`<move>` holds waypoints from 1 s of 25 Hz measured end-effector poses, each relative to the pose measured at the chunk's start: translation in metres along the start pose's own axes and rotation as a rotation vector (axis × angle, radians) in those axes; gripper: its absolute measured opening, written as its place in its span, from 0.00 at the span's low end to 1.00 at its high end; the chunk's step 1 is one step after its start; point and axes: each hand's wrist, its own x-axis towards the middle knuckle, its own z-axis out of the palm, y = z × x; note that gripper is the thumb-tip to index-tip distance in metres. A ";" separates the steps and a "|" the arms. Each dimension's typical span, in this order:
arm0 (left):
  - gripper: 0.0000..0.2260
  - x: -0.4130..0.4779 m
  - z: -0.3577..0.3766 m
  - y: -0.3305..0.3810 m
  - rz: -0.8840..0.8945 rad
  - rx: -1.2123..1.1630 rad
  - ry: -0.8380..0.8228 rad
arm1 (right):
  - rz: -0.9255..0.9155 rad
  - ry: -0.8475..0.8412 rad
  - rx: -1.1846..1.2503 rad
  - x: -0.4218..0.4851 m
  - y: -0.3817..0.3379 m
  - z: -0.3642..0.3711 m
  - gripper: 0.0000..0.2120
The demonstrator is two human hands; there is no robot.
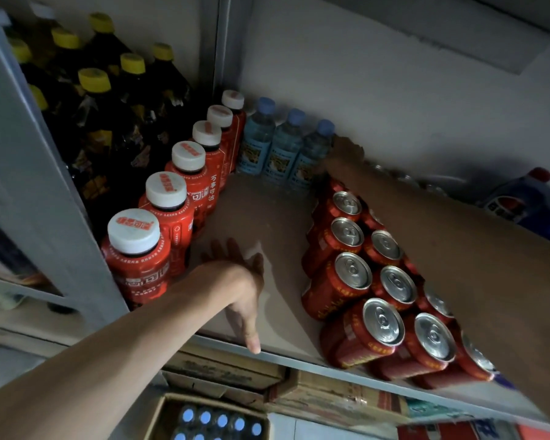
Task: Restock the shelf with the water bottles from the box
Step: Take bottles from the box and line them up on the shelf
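Right hand [346,151] reaches to the back of the shelf [267,214] and lies against the right side of the third of three water bottles [285,147]; blur and shadow hide its fingers, so I cannot tell whether it grips the bottle or only touches it. Those bottles stand upright in a row along the back wall, long axes vertical, blue caps up, clear ribbed plastic with pale labels. Left hand [242,287] is released, palm down with fingers spread above the bare middle strip of the shelf, holding nothing. More blue-capped bottles stand upright in the open cardboard box [159,417] on the floor below.

Left of the bare strip runs a line of red bottles [159,198] with wide white caps; right of it sit red cans [356,271] with silver tops. Dark bottles [108,90] with yellow caps fill the neighbouring bay. A blue soda bottle [521,198] stands far right. The shelf board is smooth and pale, the wall behind plain white, the light dim.
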 end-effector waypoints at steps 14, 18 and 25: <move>0.18 -0.149 0.025 0.013 0.499 -0.001 0.388 | -0.064 -0.179 0.603 -0.353 0.068 -0.086 0.04; 0.11 -0.152 0.088 0.028 0.580 -0.020 0.028 | 0.206 -0.394 0.656 -0.425 0.113 -0.016 0.05; 0.14 -0.027 0.234 0.012 0.487 0.164 -0.460 | 0.757 -0.556 0.625 -0.530 0.127 0.208 0.06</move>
